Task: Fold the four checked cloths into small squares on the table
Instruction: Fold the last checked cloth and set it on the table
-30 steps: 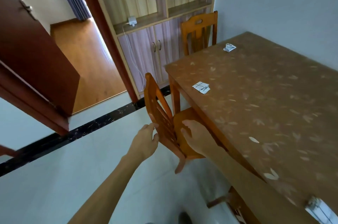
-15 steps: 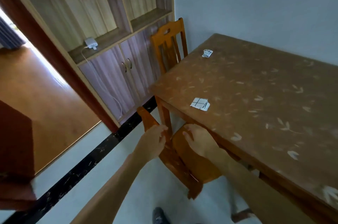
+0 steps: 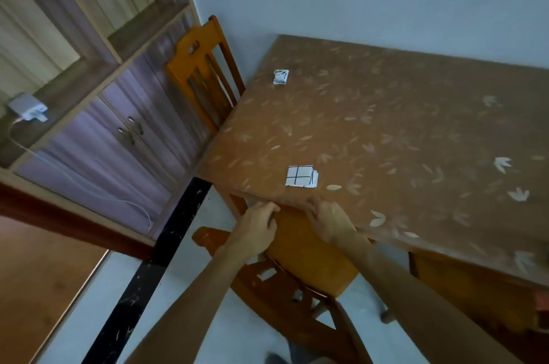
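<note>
Two checked cloths lie folded on the brown leaf-patterned table (image 3: 401, 140). One white square with black lines (image 3: 300, 175) sits near the front-left edge, and a smaller folded cloth (image 3: 280, 77) lies at the far-left corner. Below the table edge stands an orange wooden chair (image 3: 309, 259), its seat partly under the table. My left hand (image 3: 255, 228) grips the seat's left edge. My right hand (image 3: 326, 221) holds the seat just under the table edge, its fingertips hidden.
A second orange chair (image 3: 205, 78) stands at the table's left end against the wall. A wooden cabinet (image 3: 118, 131) with a white charger (image 3: 28, 109) and cable is on the left. Another chair (image 3: 475, 289) sits under the table on the right.
The chair has slid toward the table with both hands on it, so the seat now reaches under the edge. My view has swung right and closer to the table.
</note>
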